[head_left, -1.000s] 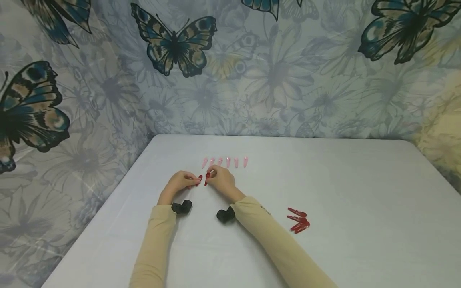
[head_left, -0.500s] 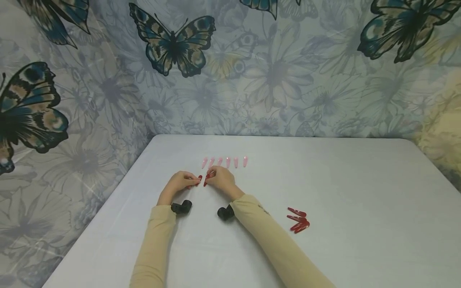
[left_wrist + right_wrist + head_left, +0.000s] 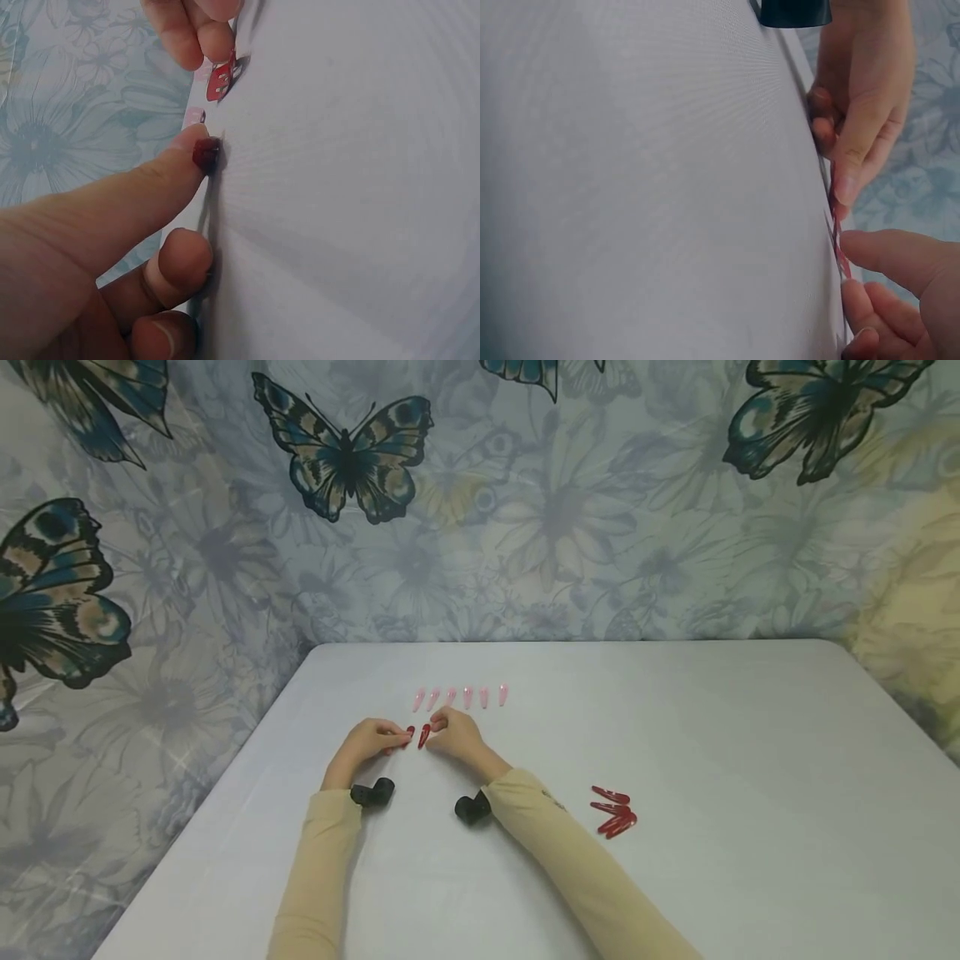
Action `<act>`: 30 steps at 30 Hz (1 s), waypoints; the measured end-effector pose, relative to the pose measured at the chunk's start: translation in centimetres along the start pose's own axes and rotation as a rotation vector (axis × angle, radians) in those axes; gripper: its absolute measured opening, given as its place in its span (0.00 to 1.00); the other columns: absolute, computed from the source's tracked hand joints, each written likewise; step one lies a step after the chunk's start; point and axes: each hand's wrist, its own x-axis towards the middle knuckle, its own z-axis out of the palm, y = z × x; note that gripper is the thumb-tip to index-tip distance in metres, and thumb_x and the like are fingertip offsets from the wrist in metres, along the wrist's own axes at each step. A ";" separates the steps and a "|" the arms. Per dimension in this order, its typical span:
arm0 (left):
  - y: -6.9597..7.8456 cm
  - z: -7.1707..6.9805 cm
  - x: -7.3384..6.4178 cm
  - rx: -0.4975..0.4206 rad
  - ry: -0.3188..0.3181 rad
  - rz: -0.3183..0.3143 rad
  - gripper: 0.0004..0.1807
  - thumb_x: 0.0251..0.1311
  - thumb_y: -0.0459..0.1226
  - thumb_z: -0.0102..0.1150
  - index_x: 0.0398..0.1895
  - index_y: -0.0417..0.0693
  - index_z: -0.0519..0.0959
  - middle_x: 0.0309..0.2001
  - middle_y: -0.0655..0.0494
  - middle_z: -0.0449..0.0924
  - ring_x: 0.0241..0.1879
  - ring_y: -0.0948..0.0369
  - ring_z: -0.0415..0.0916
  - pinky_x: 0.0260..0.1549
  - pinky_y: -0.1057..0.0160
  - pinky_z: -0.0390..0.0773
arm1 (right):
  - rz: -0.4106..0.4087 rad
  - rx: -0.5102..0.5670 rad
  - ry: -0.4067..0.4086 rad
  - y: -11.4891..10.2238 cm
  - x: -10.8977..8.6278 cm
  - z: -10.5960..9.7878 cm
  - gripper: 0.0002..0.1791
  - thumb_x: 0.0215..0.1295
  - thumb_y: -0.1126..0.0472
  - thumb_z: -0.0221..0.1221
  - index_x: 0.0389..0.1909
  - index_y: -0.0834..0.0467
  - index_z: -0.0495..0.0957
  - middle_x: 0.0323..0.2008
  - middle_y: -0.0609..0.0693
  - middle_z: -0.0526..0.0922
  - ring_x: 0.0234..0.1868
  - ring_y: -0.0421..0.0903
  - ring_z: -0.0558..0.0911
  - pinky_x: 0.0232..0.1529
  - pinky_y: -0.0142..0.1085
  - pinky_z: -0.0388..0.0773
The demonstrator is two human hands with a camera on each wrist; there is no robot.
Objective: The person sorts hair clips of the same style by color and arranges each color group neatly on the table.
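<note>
Pinching: the left hand (image 3: 369,739) has thumb and a finger closed on the left red clip (image 3: 410,730), mostly covered by them, on the surface (image 3: 750,735).
Right hand: (image 3: 456,735) thumb and fingertips slightly parted, just beside the right red clip (image 3: 424,736); whether they touch it, I cannot tell.
Right red clip: lies at 3 o'clock of the left one, a small gap between, broad end towards 1 o'clock.
Pink clips: (image 3: 467,697) six in a row, spread from 12 to 2 o'clock of the red pair, set apart from one another.
Red pile: (image 3: 618,812) four clips, some overlapping, well apart at 4 o'clock of both hands.
Wrists: black devices (image 3: 472,809) below beige sleeves' (image 3: 585,868) cuffs.
Backdrop: (image 3: 562,527) flowers and large butterflies, at 12 o'clock beyond the white surface and round to 9.
</note>
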 end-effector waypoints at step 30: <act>-0.1 0.2 0.1 0.014 0.065 -0.023 0.13 0.56 0.47 0.68 0.33 0.45 0.87 0.12 0.64 0.69 0.19 0.64 0.63 0.25 0.67 0.62 | -0.148 0.200 0.002 -3.9 -7.5 -10.2 0.09 0.65 0.63 0.58 0.41 0.65 0.80 0.33 0.60 0.84 0.33 0.40 0.79 0.38 0.32 0.72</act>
